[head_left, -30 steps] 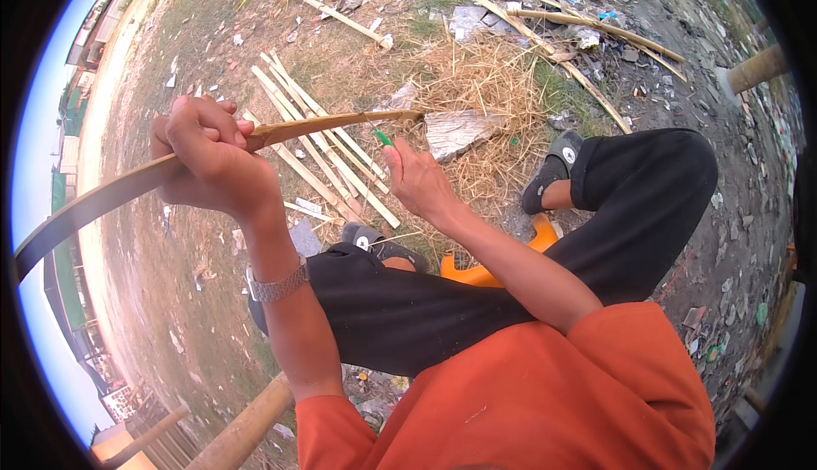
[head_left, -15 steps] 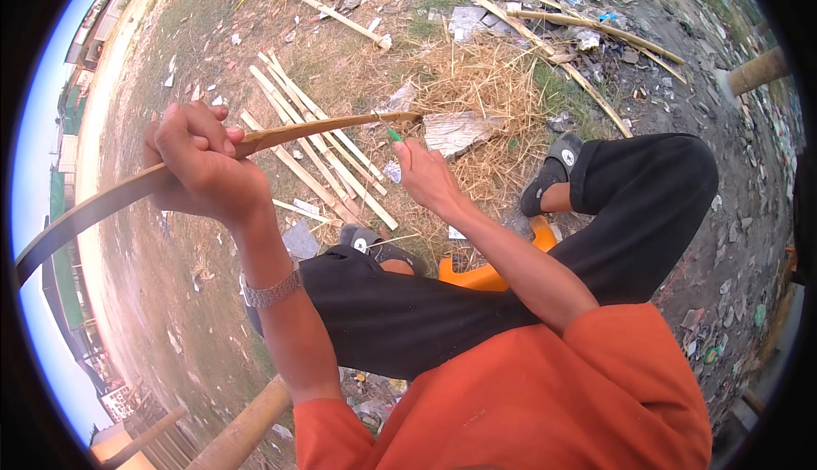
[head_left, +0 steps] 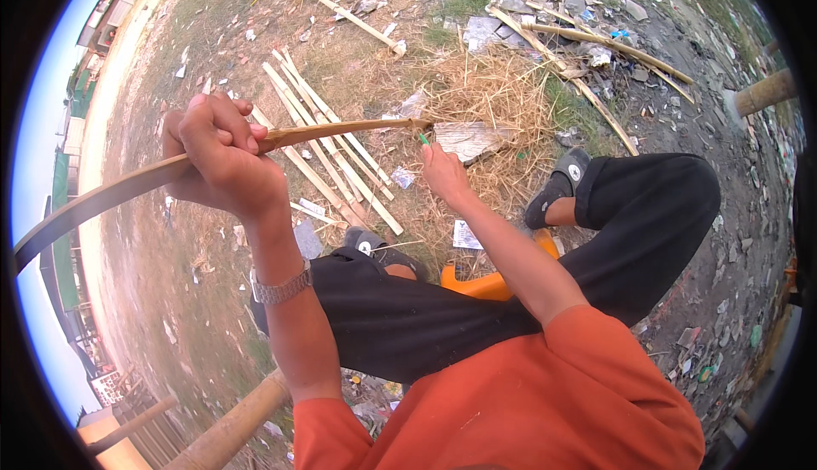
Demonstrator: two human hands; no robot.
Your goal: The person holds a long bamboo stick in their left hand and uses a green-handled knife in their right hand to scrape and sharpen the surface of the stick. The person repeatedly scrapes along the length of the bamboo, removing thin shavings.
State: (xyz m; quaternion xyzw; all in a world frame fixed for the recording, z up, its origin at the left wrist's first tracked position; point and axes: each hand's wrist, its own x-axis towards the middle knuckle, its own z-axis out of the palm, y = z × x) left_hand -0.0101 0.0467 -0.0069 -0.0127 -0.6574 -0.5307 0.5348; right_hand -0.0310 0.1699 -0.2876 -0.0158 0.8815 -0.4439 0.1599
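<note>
A long split bamboo strip [head_left: 349, 128] slants across in front of me, its rear part passing out at the left edge. My left hand [head_left: 225, 159] is closed around it. The strip's thin far end reaches a pale flat board [head_left: 470, 140] lying among straw-like shavings. Just below that tip, my right hand [head_left: 446, 174] is closed on a small green-handled tool [head_left: 424, 139]. Only a bit of green shows past the fingers; its working end is too small to make out. Whether it touches the strip I cannot tell.
Several pale bamboo strips [head_left: 328, 146] lie on the ground beyond my left foot. Curly shavings [head_left: 502, 87] surround the board. Longer bamboo pieces [head_left: 613, 42] rest on rubble at the far right. An orange plastic seat [head_left: 481, 286] is between my legs, and a bamboo pole [head_left: 234, 423] stands at lower left.
My right hand has moved right along the strip toward its far end, carrying the green-handled tool. The left hand keeps its grip on the strip, and the whole view has shifted slightly.
</note>
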